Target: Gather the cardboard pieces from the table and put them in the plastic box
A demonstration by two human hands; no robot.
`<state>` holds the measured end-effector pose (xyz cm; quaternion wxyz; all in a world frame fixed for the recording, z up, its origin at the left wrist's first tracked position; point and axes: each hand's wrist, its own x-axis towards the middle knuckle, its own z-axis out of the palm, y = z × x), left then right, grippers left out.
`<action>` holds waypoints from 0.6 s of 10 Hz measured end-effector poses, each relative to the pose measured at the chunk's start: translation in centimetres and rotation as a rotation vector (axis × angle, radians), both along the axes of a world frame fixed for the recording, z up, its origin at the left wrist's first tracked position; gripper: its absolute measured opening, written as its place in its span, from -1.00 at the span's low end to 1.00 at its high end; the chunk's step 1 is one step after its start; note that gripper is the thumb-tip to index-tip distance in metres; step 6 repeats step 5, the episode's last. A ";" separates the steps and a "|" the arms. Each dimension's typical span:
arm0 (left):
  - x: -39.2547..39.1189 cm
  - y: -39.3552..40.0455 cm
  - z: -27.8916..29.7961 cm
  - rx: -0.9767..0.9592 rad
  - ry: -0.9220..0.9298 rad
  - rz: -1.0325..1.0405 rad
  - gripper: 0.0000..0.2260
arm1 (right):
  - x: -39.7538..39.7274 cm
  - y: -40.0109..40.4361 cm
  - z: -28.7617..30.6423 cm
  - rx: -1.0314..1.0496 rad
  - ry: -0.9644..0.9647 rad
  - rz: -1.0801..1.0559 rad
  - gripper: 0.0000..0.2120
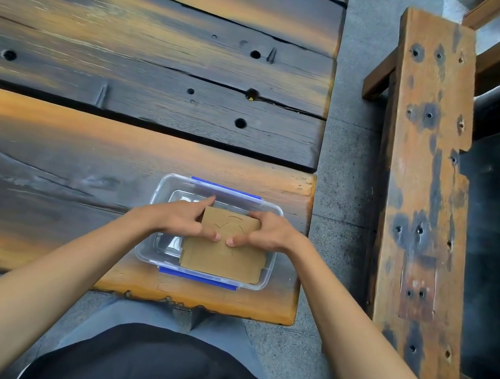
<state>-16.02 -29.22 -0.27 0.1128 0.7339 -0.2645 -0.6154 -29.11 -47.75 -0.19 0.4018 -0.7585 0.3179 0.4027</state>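
A clear plastic box (158,200) with blue clips stands on the near right corner of the wooden table (115,149). Brown cardboard pieces (223,259) lie in a flat stack inside it, filling its right half. My left hand (183,219) grips the stack's upper left edge, and my right hand (263,231) grips its upper right edge. Both thumbs press on the top piece, which shows cut curved lines. The far part of the stack is raised toward the box's far wall.
The table's right edge runs just beside the box, with grey paving (347,139) beyond it. A weathered wooden bench (428,154) stands to the right. The table's near edge is close to my lap.
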 end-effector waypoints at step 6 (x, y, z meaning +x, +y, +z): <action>-0.2 1.1 1.6 -0.111 -0.070 0.175 -0.19 | -0.9 -0.9 3.4 -0.183 -0.189 0.191 -0.32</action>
